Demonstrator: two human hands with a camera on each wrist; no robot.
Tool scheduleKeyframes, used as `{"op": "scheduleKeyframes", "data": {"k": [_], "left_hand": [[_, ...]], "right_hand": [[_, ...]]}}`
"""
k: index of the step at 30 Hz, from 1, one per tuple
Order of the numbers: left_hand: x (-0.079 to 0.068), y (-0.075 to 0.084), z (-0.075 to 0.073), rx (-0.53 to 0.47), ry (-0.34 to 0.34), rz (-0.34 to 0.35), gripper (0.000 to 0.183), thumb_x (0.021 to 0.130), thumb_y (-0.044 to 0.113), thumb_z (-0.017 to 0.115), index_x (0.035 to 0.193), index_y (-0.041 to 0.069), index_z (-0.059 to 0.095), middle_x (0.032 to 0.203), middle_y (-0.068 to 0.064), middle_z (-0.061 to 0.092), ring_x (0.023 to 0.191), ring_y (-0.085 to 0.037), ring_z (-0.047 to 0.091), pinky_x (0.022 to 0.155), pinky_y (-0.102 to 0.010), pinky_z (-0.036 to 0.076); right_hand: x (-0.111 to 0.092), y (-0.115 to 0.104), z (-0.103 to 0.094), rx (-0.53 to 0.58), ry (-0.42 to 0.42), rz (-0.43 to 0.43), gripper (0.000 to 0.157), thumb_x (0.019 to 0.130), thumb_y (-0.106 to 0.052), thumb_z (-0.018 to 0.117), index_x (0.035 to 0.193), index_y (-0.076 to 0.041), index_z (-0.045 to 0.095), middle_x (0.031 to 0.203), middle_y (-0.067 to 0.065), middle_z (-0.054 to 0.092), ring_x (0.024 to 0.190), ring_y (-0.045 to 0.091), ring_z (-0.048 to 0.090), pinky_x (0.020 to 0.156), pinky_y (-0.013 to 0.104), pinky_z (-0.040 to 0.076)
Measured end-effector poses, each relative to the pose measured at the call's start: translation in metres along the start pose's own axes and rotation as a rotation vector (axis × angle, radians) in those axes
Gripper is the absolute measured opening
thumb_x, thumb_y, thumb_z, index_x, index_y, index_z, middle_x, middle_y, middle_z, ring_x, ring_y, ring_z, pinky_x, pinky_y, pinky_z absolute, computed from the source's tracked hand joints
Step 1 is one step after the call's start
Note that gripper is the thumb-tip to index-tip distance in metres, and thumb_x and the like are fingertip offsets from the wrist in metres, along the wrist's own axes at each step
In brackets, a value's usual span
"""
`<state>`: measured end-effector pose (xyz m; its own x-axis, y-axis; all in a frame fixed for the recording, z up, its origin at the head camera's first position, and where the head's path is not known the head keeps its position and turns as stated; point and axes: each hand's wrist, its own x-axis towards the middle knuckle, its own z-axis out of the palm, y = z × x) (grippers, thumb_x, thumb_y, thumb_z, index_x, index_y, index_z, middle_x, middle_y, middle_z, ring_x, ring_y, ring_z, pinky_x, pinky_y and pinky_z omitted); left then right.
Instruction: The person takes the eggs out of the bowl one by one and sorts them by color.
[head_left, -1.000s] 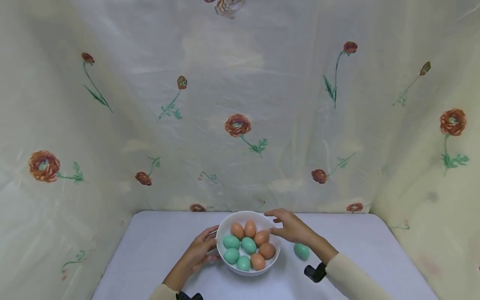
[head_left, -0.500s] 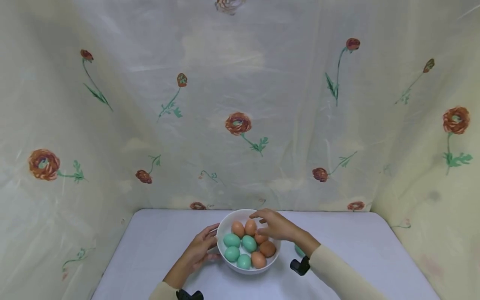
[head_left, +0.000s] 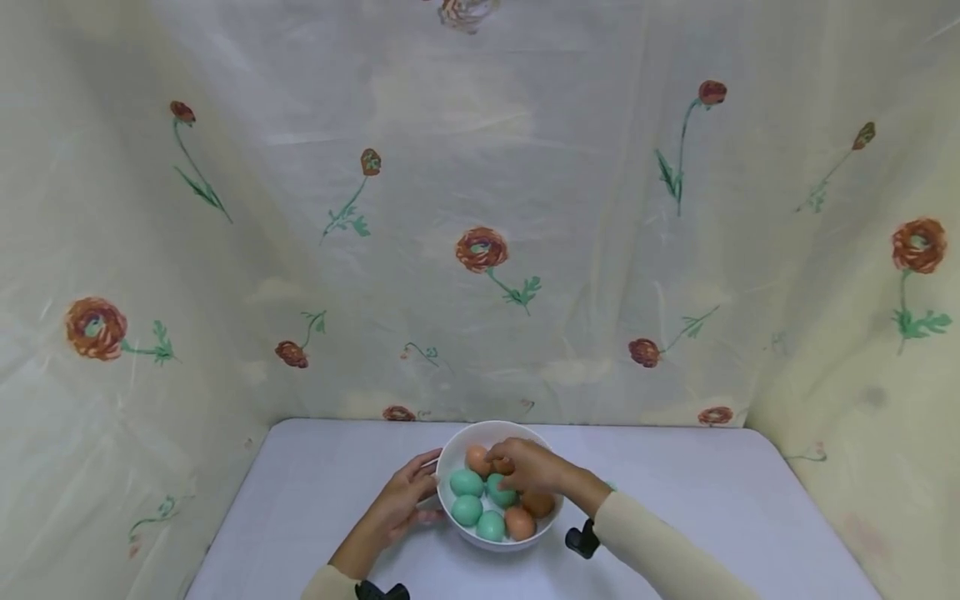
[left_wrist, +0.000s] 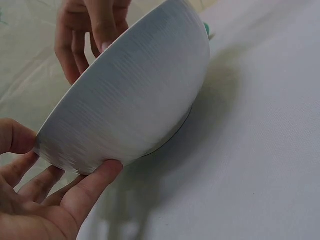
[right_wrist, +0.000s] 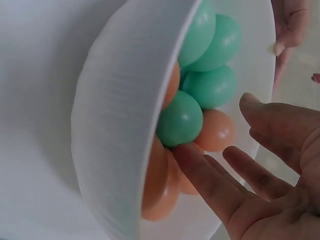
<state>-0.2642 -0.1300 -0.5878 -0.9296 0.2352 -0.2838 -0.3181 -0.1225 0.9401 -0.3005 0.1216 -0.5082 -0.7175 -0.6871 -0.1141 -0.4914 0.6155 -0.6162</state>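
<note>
A white bowl (head_left: 495,546) stands on the table, holding several brown eggs (head_left: 520,523) and several teal eggs (head_left: 467,483). My left hand (head_left: 403,497) rests against the bowl's left outer wall. In the left wrist view its spread fingers (left_wrist: 90,192) touch the outside from near the rim down toward the base. My right hand (head_left: 531,467) reaches over the right rim into the bowl, fingers spread above the eggs. In the right wrist view one fingertip is by a teal egg (right_wrist: 181,119) and the brown ones; whether it touches is unclear. The hand hides some eggs.
One more teal egg (head_left: 611,485) lies outside the bowl on the right, almost wholly hidden behind the right forearm. The white tabletop (head_left: 712,517) ends at a flower-patterned curtain (head_left: 570,333), which hangs at the back and both sides.
My right hand has moved left and down from the bowl's right rim to over the eggs, its forearm now covering most of the outside egg. My left hand stays against the bowl.
</note>
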Motion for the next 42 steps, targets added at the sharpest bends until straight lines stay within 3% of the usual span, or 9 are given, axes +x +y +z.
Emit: {"op": "scheduleKeyframes", "data": {"k": [5,12,17,22,27,42], "left_hand": [[0.001,-0.001,0.000,-0.010,-0.006,-0.009,0.063,0.091,0.009,0.054,0.152,0.014,0.040,0.159,-0.021,0.035,0.136,-0.042,0.047,0.086,-0.053,0.059],[0.004,-0.001,-0.001,-0.022,0.003,-0.005,0.063,0.091,0.008,0.055,0.152,0.015,0.041,0.159,-0.020,0.036,0.135,-0.040,0.049,0.085,-0.052,0.060],[0.003,0.001,-0.001,-0.020,0.010,-0.012,0.064,0.090,0.009,0.056,0.152,0.016,0.041,0.159,-0.019,0.037,0.135,-0.039,0.049,0.085,-0.051,0.060],[0.002,0.000,-0.001,-0.025,-0.011,0.010,0.064,0.091,0.009,0.056,0.153,0.014,0.039,0.158,-0.020,0.037,0.132,-0.036,0.052,0.085,-0.051,0.060],[0.000,-0.001,-0.001,-0.026,-0.022,0.022,0.063,0.092,0.009,0.055,0.153,0.013,0.039,0.158,-0.020,0.036,0.133,-0.036,0.051,0.085,-0.051,0.060],[0.002,-0.001,-0.001,-0.030,-0.016,0.005,0.064,0.092,0.010,0.055,0.153,0.014,0.038,0.159,-0.020,0.035,0.137,-0.040,0.047,0.085,-0.051,0.060]], "right_hand": [[-0.002,-0.005,0.010,-0.005,-0.039,0.071,0.037,0.085,0.002,0.072,0.121,-0.005,0.069,0.108,0.007,0.068,0.097,0.022,0.057,0.094,0.038,0.051],[0.003,-0.008,0.016,-0.014,-0.034,0.150,0.040,0.084,0.008,0.066,0.118,-0.010,0.073,0.114,0.001,0.069,0.100,0.018,0.057,0.102,0.041,0.051],[0.007,-0.009,0.016,-0.018,-0.041,0.142,0.037,0.082,0.009,0.066,0.113,-0.010,0.074,0.107,0.003,0.068,0.092,0.016,0.056,0.090,0.034,0.052],[0.011,-0.009,0.019,0.021,-0.072,0.157,0.029,0.083,0.004,0.071,0.108,-0.010,0.075,0.108,0.004,0.069,0.094,0.016,0.055,0.093,0.036,0.051],[0.014,-0.005,0.024,0.014,-0.101,0.120,0.025,0.083,0.000,0.072,0.106,-0.010,0.075,0.105,0.002,0.070,0.092,0.015,0.056,0.088,0.028,0.050],[0.013,0.000,0.027,-0.045,-0.086,0.048,0.023,0.084,-0.003,0.074,0.106,-0.010,0.075,0.104,0.000,0.070,0.093,0.013,0.058,0.089,0.024,0.050]]}}
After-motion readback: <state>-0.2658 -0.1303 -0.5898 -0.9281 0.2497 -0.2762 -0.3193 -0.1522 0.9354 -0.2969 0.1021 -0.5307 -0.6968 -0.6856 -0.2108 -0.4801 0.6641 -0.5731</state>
